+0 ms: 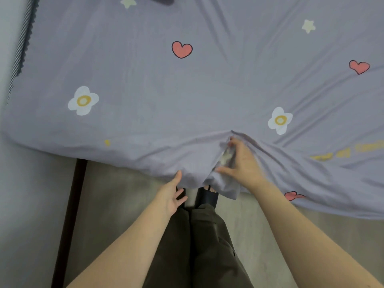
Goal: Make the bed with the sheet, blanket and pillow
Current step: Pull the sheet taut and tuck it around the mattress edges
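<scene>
Farthest left, a striped mattress edge (21,44) shows beside the lilac sheet (145,80), which lies spread over the bed and fills most of the view. Its near border hangs over the side of the bed. Below that left corner a dark bed leg (68,215) runs down to the grey floor (124,194). A white flower print (83,100) sits on the left part of the sheet, and a red heart print (181,49) lies farther in toward the middle. Near the centre, the left hand (171,196) is held with loose, relaxed fingers that grip nothing. Its thumb points up and just touches the hanging hem. Under it are the person's dark trousers (187,246) and black sandals (207,197), which stand just beside the bed. To the right, the right hand (244,163) has fingers and thumb closed around a bunched fold of the sheet at the bed's edge. Creases fan out from that grip across the cloth, though the hand is motion-blurred and the exact finger positions are unclear. Farther right are a second flower print (280,120), blurred yellow lettering (342,152) and a pale star print (308,26).
</scene>
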`<state>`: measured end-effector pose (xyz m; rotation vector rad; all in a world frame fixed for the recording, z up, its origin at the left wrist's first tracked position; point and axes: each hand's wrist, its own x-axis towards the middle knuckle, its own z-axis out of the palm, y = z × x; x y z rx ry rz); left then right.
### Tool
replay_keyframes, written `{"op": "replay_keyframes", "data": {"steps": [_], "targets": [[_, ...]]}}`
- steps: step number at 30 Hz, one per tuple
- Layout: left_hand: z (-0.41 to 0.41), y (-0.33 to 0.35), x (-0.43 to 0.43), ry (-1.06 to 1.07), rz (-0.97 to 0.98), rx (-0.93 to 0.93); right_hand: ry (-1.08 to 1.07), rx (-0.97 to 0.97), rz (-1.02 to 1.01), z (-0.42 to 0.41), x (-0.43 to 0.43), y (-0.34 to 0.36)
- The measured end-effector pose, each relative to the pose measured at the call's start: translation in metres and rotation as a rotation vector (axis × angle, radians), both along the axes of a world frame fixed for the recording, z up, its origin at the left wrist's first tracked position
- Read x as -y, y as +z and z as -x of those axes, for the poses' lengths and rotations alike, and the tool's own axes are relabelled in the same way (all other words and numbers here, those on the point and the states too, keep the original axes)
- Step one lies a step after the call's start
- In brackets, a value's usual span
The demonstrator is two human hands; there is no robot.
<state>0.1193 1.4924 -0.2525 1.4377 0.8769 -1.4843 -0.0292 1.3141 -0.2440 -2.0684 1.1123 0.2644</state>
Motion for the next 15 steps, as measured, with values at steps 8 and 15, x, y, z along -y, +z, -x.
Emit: {"op": "replay_keyframes", "data": {"steps": [8, 15], "targets": [[-0.020, -0.011, 0.006, -0.116, -0.075, 0.189, 0.258, -0.213, 0.442, 0.030, -0.047, -0.006], [-0.009, 0.012, -0.030, 0.304, 0.032, 0.094, -0.076, 0.039, 0.248, 0.034, -0.096, 0.031]]}}
